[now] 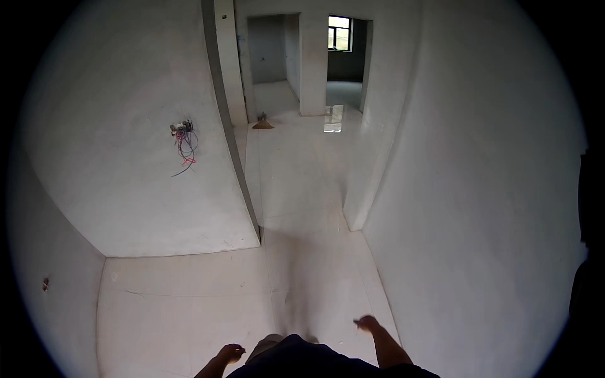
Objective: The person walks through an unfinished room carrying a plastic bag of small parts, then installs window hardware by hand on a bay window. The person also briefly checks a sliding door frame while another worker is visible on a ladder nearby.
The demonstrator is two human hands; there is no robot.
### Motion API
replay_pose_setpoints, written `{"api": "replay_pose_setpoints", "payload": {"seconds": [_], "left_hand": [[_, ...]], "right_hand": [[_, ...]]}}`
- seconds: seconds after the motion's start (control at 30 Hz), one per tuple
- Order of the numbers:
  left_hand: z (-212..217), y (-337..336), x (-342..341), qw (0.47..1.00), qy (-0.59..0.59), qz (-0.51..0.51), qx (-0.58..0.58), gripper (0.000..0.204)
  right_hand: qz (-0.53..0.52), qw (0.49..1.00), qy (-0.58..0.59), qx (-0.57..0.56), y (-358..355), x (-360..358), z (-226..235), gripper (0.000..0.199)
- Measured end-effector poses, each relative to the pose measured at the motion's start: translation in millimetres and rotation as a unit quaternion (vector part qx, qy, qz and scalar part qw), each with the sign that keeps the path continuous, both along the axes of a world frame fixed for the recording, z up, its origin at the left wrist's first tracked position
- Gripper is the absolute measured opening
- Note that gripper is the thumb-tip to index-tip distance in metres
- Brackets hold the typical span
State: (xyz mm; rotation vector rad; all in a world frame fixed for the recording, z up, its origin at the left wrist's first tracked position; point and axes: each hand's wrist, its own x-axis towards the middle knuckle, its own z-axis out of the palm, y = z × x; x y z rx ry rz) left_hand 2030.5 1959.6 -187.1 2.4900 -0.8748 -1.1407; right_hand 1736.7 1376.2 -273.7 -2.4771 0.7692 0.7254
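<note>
My left hand [233, 353] hangs low beside my body, its fingers curled. What it holds, if anything, is too small to make out. My right hand [367, 324] is held a little forward over the pale floor, near the right wall. Its fingers are closed too, and a small dark tip [357, 322] shows at their end; whether that is a fingertip or a held thing, I cannot tell. Neither hand touches the walls or the floor.
Loose coloured wires [185, 148] stick out of the left wall [126, 189], whose corner edges the passage. A brown fan-shaped thing [263, 125] sits on the tiled floor [296, 170] by the far left doorway [274, 57]. The far right doorway shows a window [340, 34].
</note>
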Motion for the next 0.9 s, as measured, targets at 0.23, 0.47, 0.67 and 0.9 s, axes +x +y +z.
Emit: {"api": "replay_pose_setpoints", "payload": {"seconds": [0.23, 0.47, 0.67, 0.9], "left_hand": [[-38.6, -10.3, 114.1, 0.986, -0.001, 0.093, 0.136, 0.046], [-83.6, -180.3, 323.9, 0.995, -0.042, 0.033, 0.087, 0.050], [59.2, -302.3, 429.2, 0.950, -0.089, 0.241, -0.178, 0.032], [20.1, -248.8, 344.0, 0.849, -0.109, 0.517, -0.020, 0.037]], "right_hand": [[-0.148, 0.982, -0.105, 0.047, -114.4, 227.5, 115.5, 0.058], [-0.007, 0.988, 0.015, 0.150, -182.9, 209.0, -82.0, 0.044], [-0.005, 0.964, 0.093, 0.251, -182.3, 335.8, -52.3, 0.037], [0.327, 0.921, -0.016, 0.212, -317.0, 568.8, -83.7, 0.031]]}}
